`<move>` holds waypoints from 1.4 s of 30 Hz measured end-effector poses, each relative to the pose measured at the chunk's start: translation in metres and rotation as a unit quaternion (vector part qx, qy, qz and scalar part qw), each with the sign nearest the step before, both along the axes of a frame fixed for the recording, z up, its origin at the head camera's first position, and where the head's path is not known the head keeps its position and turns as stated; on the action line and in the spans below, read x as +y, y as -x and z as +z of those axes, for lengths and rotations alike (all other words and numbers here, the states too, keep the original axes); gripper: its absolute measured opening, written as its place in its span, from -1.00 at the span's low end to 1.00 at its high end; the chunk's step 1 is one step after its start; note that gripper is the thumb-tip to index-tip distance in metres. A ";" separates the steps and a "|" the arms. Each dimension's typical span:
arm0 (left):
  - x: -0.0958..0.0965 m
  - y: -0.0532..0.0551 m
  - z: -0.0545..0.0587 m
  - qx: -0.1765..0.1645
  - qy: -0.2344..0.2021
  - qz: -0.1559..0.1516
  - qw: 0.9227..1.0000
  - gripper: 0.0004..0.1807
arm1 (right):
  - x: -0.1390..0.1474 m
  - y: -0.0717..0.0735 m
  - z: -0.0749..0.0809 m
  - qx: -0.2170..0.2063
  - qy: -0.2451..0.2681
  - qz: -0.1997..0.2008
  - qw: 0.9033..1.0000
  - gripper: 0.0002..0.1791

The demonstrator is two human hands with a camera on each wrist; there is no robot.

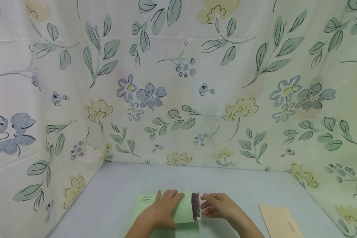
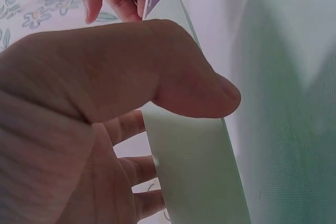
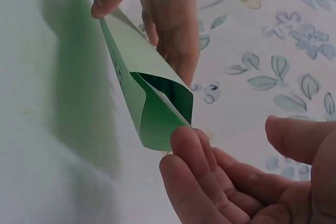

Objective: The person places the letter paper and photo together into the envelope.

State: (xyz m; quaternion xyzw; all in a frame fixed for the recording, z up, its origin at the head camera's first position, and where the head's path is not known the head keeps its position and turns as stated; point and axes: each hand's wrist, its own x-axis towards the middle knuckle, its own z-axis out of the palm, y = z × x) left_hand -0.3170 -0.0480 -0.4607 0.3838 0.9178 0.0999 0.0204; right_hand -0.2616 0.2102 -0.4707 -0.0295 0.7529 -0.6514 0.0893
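Observation:
A pale green envelope (image 1: pixel 183 211) is held above the table by my left hand (image 1: pixel 162 211), thumb along the near edge and fingers at the far edge. Its mouth gapes at the right end in the right wrist view. From that end a dark purple printed card (image 1: pixel 195 205) sticks out slightly; most of it is hidden inside the envelope. My right hand (image 1: pixel 221 205) is beside this end, fingers loosely bent and thumb apart. In the right wrist view its fingertips (image 3: pixel 185 139) are at the card's outer edge; contact is hard to tell.
A peach-coloured paper or envelope (image 1: pixel 281 220) lies flat at the right on the pale table (image 1: pixel 241 185). Floral cloth (image 1: pixel 178 132) hangs behind the table and along both sides.

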 end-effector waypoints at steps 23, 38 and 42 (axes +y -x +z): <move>0.006 -0.007 0.003 -0.016 0.006 -0.003 1.000 0.10 | -0.011 -0.005 0.005 -0.034 0.012 0.042 0.998 -0.49; 0.008 -0.011 0.005 -0.013 0.006 -0.013 1.000 0.12 | -0.017 -0.002 0.001 -0.057 0.090 0.082 0.991 -0.48; 0.010 -0.013 0.008 -0.015 0.006 -0.015 1.000 0.11 | -0.017 -0.001 0.001 -0.063 0.120 0.101 0.986 -0.45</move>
